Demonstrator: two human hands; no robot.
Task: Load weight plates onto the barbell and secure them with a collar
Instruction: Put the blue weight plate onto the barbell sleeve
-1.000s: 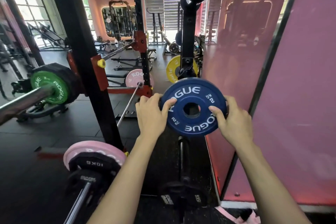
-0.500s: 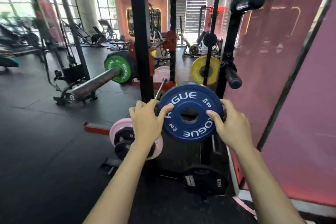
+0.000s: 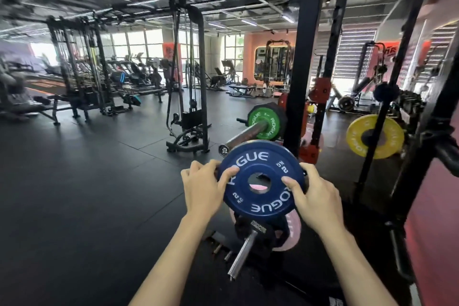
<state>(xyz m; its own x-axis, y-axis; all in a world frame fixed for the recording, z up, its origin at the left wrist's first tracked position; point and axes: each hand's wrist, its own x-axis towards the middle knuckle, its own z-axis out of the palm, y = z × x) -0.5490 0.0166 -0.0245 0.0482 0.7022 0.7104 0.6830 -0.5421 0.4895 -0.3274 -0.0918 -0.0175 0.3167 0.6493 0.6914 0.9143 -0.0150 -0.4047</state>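
gripping a blue plate (image 3: 261,181) by its rim, face toward the camera: left hand (image 3: 201,187) on the left edge, thumb laid across the front near the centre hole, fingers curled round the back; right hand (image 3: 319,196) on the right edge, thumb likewise on the front face, fingers wrapped behind. marked "rogue" and "2 kg" in white. held upright in the air at chest level, clear of any bar. seen through the plate's hole: a bit of pink.

just above and beyond the blue plate, the bare end of a barbell sleeve (image 3: 244,135) pointing toward the camera, carried on a rack, with a green plate (image 3: 264,122) already seated further along it and a black plate tight behind that. end cap of the sleeve just beside the blue plate's upper left rim; touching or not, cannot tell.

below the hands, a low storage peg (image 3: 242,254) slanting down toward the camera, loaded with a black plate (image 3: 257,230) and a pink plate (image 3: 289,232) behind it.

black rack upright (image 3: 304,57) rising right behind the blue plate. to the right, a yellow plate (image 3: 373,135) hung on another post. dark rubber floor (image 3: 87,194) stretching left toward cable machines and benches, blurred.
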